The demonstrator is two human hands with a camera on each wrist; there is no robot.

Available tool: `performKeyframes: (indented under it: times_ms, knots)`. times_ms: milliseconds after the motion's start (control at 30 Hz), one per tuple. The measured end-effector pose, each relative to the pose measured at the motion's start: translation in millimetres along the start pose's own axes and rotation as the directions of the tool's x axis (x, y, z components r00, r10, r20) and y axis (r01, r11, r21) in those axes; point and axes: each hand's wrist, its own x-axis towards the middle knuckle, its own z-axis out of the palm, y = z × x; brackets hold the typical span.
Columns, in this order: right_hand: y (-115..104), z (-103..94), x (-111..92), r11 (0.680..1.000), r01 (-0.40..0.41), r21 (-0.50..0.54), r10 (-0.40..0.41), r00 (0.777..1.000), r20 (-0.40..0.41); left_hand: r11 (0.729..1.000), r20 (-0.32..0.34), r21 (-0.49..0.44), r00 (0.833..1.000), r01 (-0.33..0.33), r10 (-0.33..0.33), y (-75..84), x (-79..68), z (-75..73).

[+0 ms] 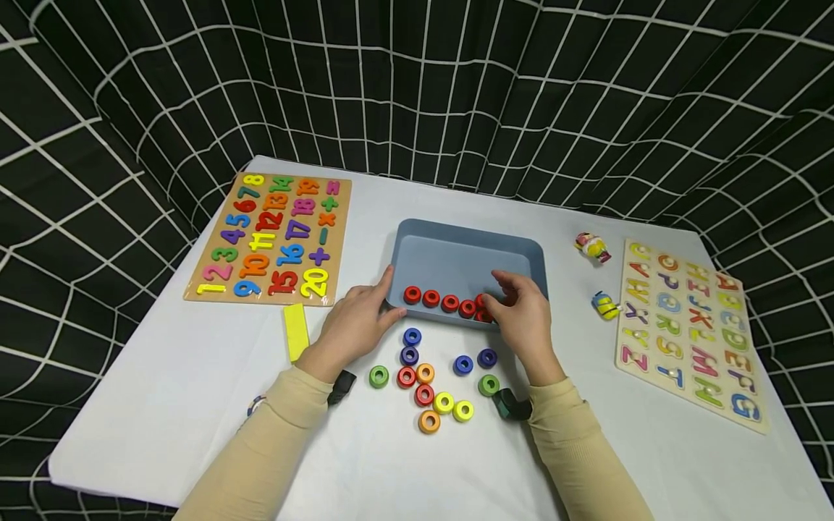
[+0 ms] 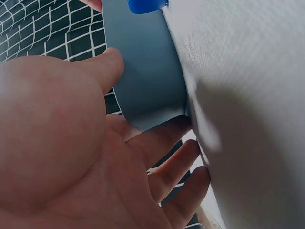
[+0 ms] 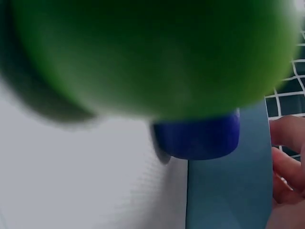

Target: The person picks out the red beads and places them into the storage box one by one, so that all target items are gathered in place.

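A shallow blue-grey tray (image 1: 465,253) sits mid-table in the head view, with several red rings (image 1: 431,298) lined along its near wall. At its near left corner, my left hand (image 1: 355,322) touches the outside with extended fingers and thumb, also seen beside the tray wall (image 2: 147,71) in the left wrist view. My right hand (image 1: 526,318) reaches over the near right part. Its thumb touches a red ring (image 1: 481,299) in the right-hand cluster, while its index finger stands apart from the thumb. Part of that cluster is hidden behind the hand.
In front of the tray lie loose blue (image 1: 463,365), green (image 1: 378,376), orange (image 1: 429,422), yellow (image 1: 463,411) and red rings (image 1: 424,395). A number board (image 1: 274,239) and yellow block (image 1: 296,331) are left; two small figures (image 1: 592,247) and a letter board (image 1: 691,333) are right.
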Motion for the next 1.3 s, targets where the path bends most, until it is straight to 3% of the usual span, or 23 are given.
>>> performKeyframes:
  times_ms: [300, 400, 467, 533, 567, 633, 700, 733, 767, 800, 933, 1000, 1200, 1300]
  knots:
    - [-5, -1.5, -4, 0.999, 0.040, 0.023, -0.040, 0.999, 0.016, 1.000, -0.002, 0.004, 1.000, 0.002, -0.002, 0.0, 0.3, 0.7]
    - [-14, -3.0, -10, 0.994, 0.101, 0.050, -0.104, 0.992, 0.071, 1.000, -0.003, 0.004, 1.000, 0.001, -0.001, -0.1, -0.2, 0.4]
    - [-23, -4.4, -16, 0.983, 0.173, 0.064, -0.181, 0.974, 0.136, 1.000, -0.002, 0.003, 1.000, 0.002, -0.002, -0.1, -0.5, 0.1]
    - [-33, -5.4, -23, 0.961, 0.267, 0.072, -0.276, 0.931, 0.240, 1.000, -0.003, 0.004, 1.000, 0.001, -0.001, -0.1, -0.6, -0.2]
    - [-37, -5.8, -27, 0.944, 0.319, 0.079, -0.327, 0.894, 0.307, 1.000, -0.004, 0.007, 1.000, -0.001, 0.001, -0.3, -0.5, -0.1]
    - [-45, -5.8, -36, 0.910, 0.404, 0.091, -0.399, 0.796, 0.456, 1.000, -0.004, 0.009, 1.000, -0.001, 0.001, -0.6, -0.1, 0.0]
    - [-52, -4.7, -45, 0.885, 0.461, 0.065, -0.407, 0.697, 0.590, 1.000, -0.006, 0.011, 1.000, -0.002, 0.003, -1.0, 0.3, 0.4]
    - [-55, -3.6, -49, 0.878, 0.478, 0.038, -0.389, 0.664, 0.639, 1.000, -0.006, 0.010, 1.000, -0.002, 0.002, -1.2, 0.4, 0.6]
    - [-58, -2.1, -54, 0.870, 0.493, -0.001, -0.365, 0.645, 0.671, 1.000, -0.006, 0.010, 1.000, -0.001, 0.001, -1.5, 0.6, 1.0]
    - [-60, -0.6, -58, 0.864, 0.501, -0.052, -0.333, 0.644, 0.689, 1.000, -0.006, 0.008, 1.000, 0.001, -0.001, -1.7, 0.7, 1.2]
    - [-66, 4.7, -72, 0.830, 0.504, -0.237, -0.231, 0.699, 0.677, 1.000, -0.003, 0.006, 1.000, 0.008, -0.008, -1.4, 1.1, 1.6]
    - [-69, 7.7, -77, 0.809, 0.511, -0.291, -0.212, 0.715, 0.666, 1.000, 0.000, 0.007, 1.000, 0.013, -0.013, -1.3, 1.0, 1.7]
    - [-72, 15.1, -87, 0.735, 0.573, -0.363, -0.236, 0.718, 0.655, 1.000, 0.006, 0.012, 1.000, 0.016, -0.016, -1.2, 1.1, 1.8]
    - [-72, 13.1, -87, 0.742, 0.574, -0.346, -0.252, 0.717, 0.649, 1.000, 0.002, 0.012, 1.000, 0.013, -0.013, -0.9, 1.3, 1.7]
